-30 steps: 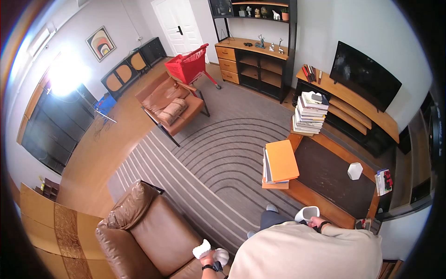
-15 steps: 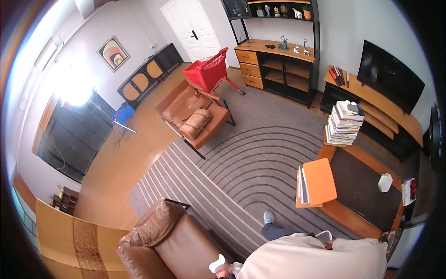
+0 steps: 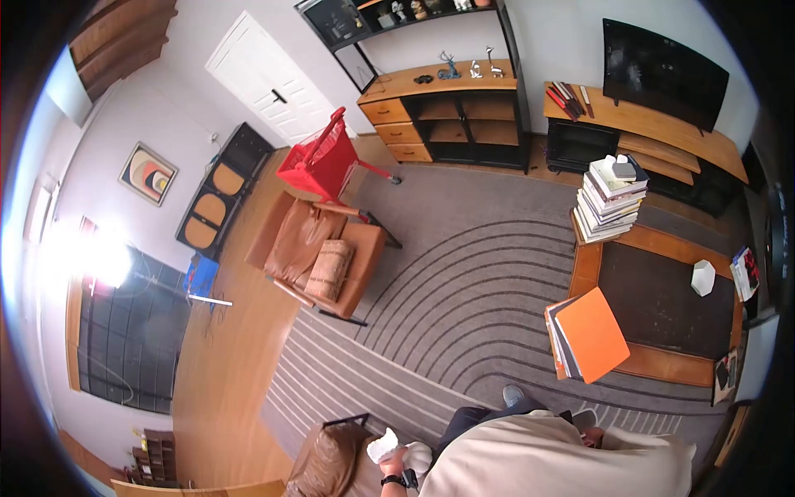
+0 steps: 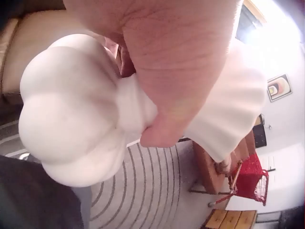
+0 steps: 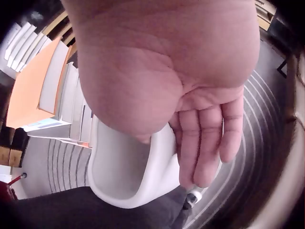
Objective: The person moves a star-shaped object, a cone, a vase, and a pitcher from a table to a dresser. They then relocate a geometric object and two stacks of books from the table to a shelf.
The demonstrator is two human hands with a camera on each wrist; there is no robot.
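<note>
As the left hand [image 4: 176, 62] curls round a white vase [image 4: 66, 109] by its neck and the right hand [image 5: 171, 90] pinches a white pot [image 5: 119, 167], we see the brown sofa [image 3: 327, 464] lower than before; both are likely being carried.

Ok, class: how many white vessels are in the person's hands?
2: a bulbous, fluted vessel in the left hand, and an open-mouthed vessel in the right hand. Each hand partly covers its vessel.

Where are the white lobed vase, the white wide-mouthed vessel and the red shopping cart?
White lobed vase [image 4: 71, 105], left wrist view: bulging body.
White wide-mouthed vessel [image 5: 164, 169], right wrist view: outer wall.
Red shopping cart [image 3: 321, 170], head view: basket.
</note>
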